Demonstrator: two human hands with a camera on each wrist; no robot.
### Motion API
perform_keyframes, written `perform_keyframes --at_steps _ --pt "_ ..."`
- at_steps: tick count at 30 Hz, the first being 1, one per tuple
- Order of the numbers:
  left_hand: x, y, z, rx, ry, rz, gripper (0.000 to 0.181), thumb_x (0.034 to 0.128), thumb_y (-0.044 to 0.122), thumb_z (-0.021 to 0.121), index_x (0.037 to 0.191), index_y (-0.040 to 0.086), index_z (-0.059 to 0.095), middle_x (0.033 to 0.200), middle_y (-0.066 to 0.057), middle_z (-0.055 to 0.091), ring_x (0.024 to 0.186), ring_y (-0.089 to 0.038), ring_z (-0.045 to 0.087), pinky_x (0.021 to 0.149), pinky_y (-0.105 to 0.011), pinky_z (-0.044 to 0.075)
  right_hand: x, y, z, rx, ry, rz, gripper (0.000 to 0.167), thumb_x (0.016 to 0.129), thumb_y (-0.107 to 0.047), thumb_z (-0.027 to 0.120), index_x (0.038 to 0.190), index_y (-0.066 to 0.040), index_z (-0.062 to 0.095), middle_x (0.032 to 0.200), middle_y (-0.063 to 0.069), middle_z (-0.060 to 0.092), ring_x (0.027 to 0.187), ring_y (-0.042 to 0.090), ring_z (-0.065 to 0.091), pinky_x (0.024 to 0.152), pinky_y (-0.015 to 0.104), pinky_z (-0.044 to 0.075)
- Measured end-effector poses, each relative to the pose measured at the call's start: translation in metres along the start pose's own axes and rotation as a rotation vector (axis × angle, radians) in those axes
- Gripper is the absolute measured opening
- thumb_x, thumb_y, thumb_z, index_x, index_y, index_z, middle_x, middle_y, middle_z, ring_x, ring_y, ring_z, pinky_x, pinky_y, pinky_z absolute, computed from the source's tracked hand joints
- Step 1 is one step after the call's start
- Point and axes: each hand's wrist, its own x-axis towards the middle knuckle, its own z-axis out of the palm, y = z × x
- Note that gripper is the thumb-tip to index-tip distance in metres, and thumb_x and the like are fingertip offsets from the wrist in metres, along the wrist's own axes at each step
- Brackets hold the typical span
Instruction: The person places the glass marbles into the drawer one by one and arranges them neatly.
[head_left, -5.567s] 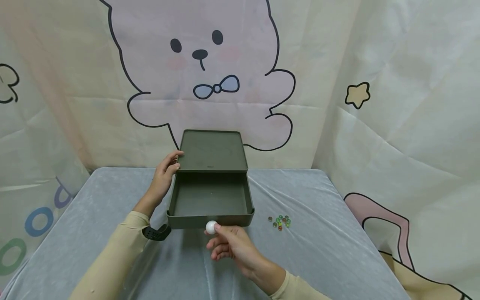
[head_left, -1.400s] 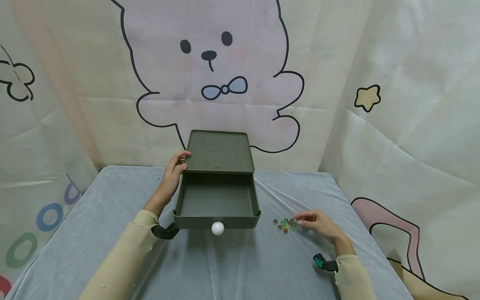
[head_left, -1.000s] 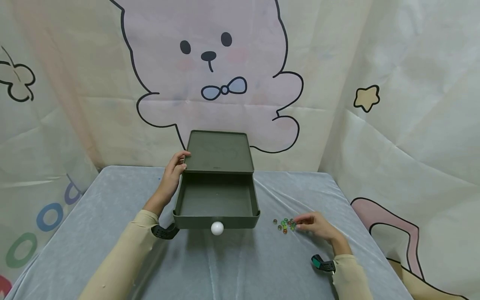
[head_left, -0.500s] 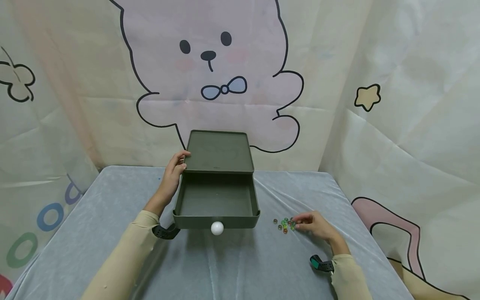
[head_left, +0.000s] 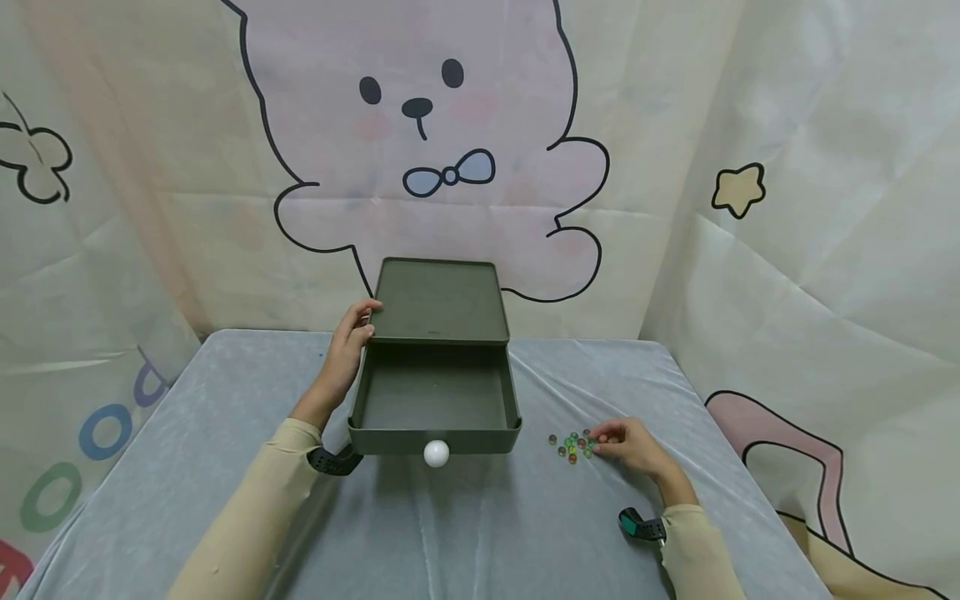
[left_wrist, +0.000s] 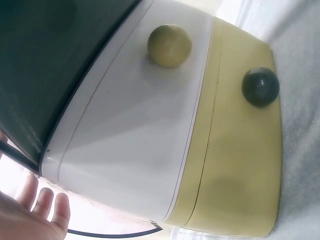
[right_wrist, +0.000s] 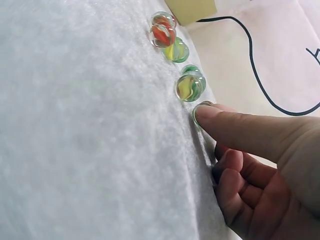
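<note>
A dark green drawer [head_left: 435, 440] with a white knob [head_left: 437, 453] stands pulled out of a drawer unit [head_left: 441, 300]. My left hand [head_left: 341, 358] touches the upper left side of the unit. In the left wrist view its fingers [left_wrist: 44, 202] are loosely bent beside the unit, and lower down are a white drawer [left_wrist: 130, 120] and a yellow drawer [left_wrist: 235, 165]. Right of the unit, my right hand [head_left: 633, 446] pinches a clear green-edged marble [right_wrist: 196, 118] at the edge of several loose marbles [head_left: 572, 443]. The thumb hides most of that marble.
A grey-blue cloth [head_left: 495, 533] covers the table. White fabric printed with a cartoon bear [head_left: 420, 217] hangs behind it and along both sides. Beyond the marble in my right hand, red, yellow and green swirled marbles [right_wrist: 189, 87] line up in the right wrist view.
My right hand has left the white knob and moved right to the marbles, where its fingers have drawn together on one. My left hand and the open drawer stay as they were.
</note>
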Motion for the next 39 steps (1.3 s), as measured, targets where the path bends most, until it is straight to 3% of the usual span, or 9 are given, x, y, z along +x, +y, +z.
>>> perform_keyframes --at_steps 13,20,26,30,39 --pt "-0.001 0.001 0.001 0.002 0.005 -0.005 0.043 0.1045 0.012 0.032 0.146 0.006 0.041 0.162 -0.012 0.027 0.151 -0.032 0.022 0.121 -0.059 0.016 0.002 0.0 0.003 -0.033 0.029 0.023 0.019 0.086 0.001 0.074 0.099 0.013 0.07 0.082 0.009 0.065 0.069 0.0 0.053 0.063 0.017 0.047" --pt "0.0 0.001 0.001 0.005 0.009 -0.01 0.042 0.1048 0.012 0.033 0.145 0.007 0.042 0.162 -0.012 0.029 0.15 -0.032 0.023 0.121 -0.059 0.018 -0.001 -0.008 0.001 -0.059 0.009 0.004 0.018 0.086 -0.001 0.075 0.099 0.011 0.071 0.08 0.004 0.063 0.068 0.0 0.052 0.061 0.018 0.046" --pt "0.0 0.001 0.0 0.002 0.004 -0.007 0.042 0.1047 0.012 0.032 0.145 0.006 0.042 0.161 -0.012 0.029 0.15 -0.032 0.023 0.121 -0.059 0.017 -0.003 -0.024 -0.006 -0.127 0.015 0.006 0.018 0.088 -0.003 0.073 0.101 0.009 0.071 0.082 0.007 0.066 0.068 0.001 0.055 0.062 0.02 0.048" --pt "0.0 0.002 0.0 0.005 0.006 -0.008 0.042 0.1048 0.013 0.032 0.145 0.006 0.042 0.161 -0.012 0.029 0.149 -0.032 0.023 0.12 -0.059 0.018 -0.005 -0.039 -0.01 -0.136 0.023 -0.024 0.019 0.091 -0.002 0.07 0.104 0.012 0.07 0.085 0.015 0.068 0.069 0.001 0.056 0.063 0.022 0.05" --pt "0.001 0.002 0.001 0.005 0.0 -0.016 0.042 0.1051 0.014 0.033 0.146 0.008 0.042 0.159 -0.013 0.031 0.148 -0.031 0.025 0.119 -0.058 0.019 -0.004 -0.068 -0.015 -0.13 0.077 -0.11 0.017 0.091 -0.002 0.07 0.103 0.009 0.072 0.085 0.015 0.069 0.069 0.001 0.057 0.064 0.021 0.051"
